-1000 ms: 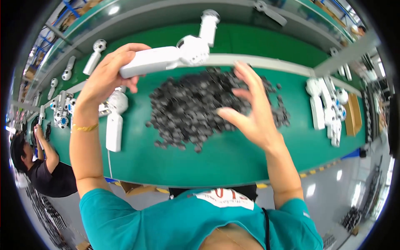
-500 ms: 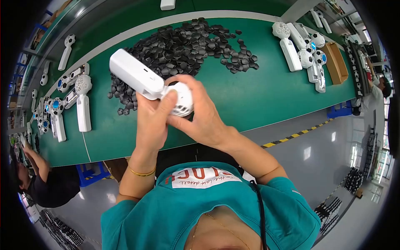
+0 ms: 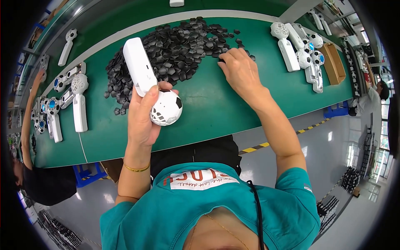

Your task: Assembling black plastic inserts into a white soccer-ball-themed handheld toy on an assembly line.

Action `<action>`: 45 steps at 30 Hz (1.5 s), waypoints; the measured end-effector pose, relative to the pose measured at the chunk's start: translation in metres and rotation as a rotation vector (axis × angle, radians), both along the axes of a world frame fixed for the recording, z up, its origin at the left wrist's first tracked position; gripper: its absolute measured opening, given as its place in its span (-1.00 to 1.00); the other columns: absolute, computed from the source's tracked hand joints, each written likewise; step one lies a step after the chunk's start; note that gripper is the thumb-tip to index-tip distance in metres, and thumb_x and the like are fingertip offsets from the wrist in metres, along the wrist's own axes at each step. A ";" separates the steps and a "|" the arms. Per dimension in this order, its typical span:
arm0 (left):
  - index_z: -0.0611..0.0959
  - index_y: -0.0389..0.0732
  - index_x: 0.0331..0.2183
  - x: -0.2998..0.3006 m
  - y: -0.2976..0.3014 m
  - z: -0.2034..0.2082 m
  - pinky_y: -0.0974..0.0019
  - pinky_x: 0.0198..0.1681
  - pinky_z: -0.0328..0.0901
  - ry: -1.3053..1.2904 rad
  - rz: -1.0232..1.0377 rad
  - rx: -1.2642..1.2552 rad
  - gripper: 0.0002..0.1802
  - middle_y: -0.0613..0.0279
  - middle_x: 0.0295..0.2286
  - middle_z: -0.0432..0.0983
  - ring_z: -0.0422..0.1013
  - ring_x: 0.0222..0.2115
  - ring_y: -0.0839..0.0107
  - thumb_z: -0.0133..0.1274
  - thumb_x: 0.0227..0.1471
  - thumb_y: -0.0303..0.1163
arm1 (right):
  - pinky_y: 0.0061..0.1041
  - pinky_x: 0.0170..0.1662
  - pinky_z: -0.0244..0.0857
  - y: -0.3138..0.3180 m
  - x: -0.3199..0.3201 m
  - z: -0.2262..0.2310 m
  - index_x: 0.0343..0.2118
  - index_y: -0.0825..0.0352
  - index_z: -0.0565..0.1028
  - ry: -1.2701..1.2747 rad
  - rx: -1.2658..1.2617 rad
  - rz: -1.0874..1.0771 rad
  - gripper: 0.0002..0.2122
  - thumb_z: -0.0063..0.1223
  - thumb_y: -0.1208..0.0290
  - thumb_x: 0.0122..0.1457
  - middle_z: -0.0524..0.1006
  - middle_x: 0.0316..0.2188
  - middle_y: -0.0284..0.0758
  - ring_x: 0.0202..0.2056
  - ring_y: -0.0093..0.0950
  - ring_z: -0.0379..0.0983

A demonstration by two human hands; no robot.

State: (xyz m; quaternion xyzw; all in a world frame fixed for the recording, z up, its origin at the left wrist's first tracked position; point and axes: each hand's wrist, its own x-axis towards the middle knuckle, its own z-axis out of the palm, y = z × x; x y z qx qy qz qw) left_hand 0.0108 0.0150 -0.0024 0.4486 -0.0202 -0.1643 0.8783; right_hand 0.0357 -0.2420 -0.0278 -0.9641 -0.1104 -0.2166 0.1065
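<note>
In my left hand (image 3: 143,110) is a white handheld device (image 3: 139,66), its long handle tilted up and away. The device ends in a round football-patterned head (image 3: 167,109) with black patches and slotted openings, and my thumb lies where handle and head meet. My right hand (image 3: 241,71) is at the right end of a heap of small black pentagonal pieces (image 3: 179,46) on the green table. Its thumb and fingers are pinched, and a dark bit of one piece shows at the fingertips.
More white devices (image 3: 80,104) lie at the left of the table (image 3: 208,112), some with blue discs. Another group (image 3: 287,54) lies at the right beside an open cardboard box (image 3: 334,62). A co-worker (image 3: 46,183) reaches over the table at far left.
My right hand has let go of the device and moved right to the edge of the black heap. In my left hand the device has turned more upright, showing its patterned head.
</note>
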 end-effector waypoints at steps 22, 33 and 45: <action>0.23 -0.24 0.01 -0.003 -0.012 -0.010 0.37 -0.26 0.39 -0.193 0.122 0.077 -0.50 0.14 -0.29 0.44 0.44 -0.30 0.44 0.07 0.12 -0.34 | -0.68 -0.35 0.31 0.091 -0.059 0.033 -0.32 0.43 0.50 0.489 1.326 0.364 -0.92 0.09 0.55 0.15 0.47 -0.37 -0.42 -0.38 -0.65 0.41; 0.26 -0.29 0.00 -0.004 -0.009 -0.015 0.46 -0.25 0.33 -0.364 0.137 0.241 -0.47 0.21 -0.28 0.41 0.38 -0.30 0.56 0.11 0.09 -0.33 | -0.68 -0.29 0.36 0.088 -0.053 0.039 -0.28 0.41 0.46 0.540 1.076 0.365 -0.87 0.12 0.59 0.10 0.46 -0.38 -0.38 -0.36 -0.65 0.42; 0.24 -0.33 0.04 -0.009 -0.015 -0.016 0.44 -0.22 0.30 -0.389 0.144 0.408 -0.44 0.22 -0.22 0.37 0.34 -0.25 0.55 0.09 0.10 -0.35 | -0.68 -0.48 0.28 0.081 -0.050 0.027 -0.31 0.36 0.37 0.743 1.196 0.327 -0.81 0.17 0.52 0.07 0.41 -0.50 -0.44 -0.47 -0.69 0.35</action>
